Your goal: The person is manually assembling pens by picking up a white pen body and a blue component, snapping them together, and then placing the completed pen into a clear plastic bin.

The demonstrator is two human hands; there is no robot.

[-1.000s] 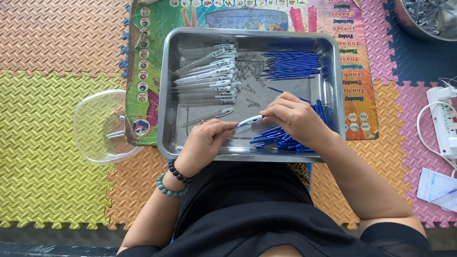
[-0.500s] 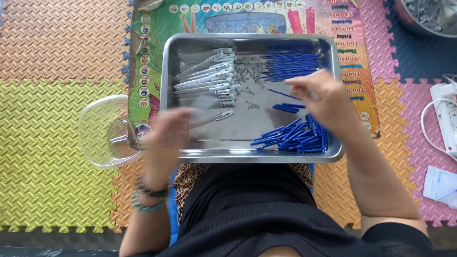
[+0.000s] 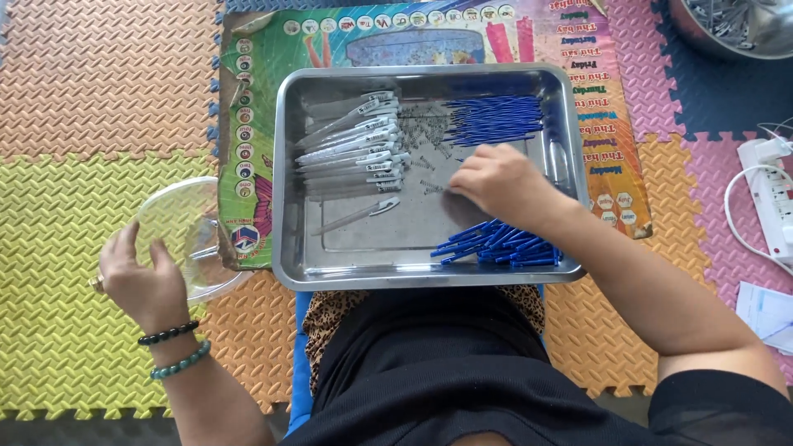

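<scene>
A steel tray (image 3: pixel 285 165) rests on my lap. It holds a row of white pen barrels (image 3: pixel 355 149), a scatter of small springs (image 3: pixel 421 132), thin blue refills (image 3: pixel 496 120) and a pile of blue pen parts (image 3: pixel 496 244). One loose barrel (image 3: pixel 355 216) lies on the tray floor. My right hand (image 3: pixel 496 182) is inside the tray, fingers curled down by the springs; what they pinch is hidden. My left hand (image 3: pixel 140 281) is over the near rim of a clear plastic bowl (image 3: pixel 178 223) left of the tray, fingers loosely apart.
A colourful printed sheet (image 3: pixel 256 99) lies under the tray on foam puzzle mats. A metal bowl (image 3: pixel 735 29) with metal parts sits at the top right. A white power strip (image 3: pixel 772 198) with its cable and a paper slip (image 3: pixel 768 314) lie at the right.
My hands were together over the tray's front with a pen. The left hand has swung out left to the clear bowl; the right has moved up to the springs.
</scene>
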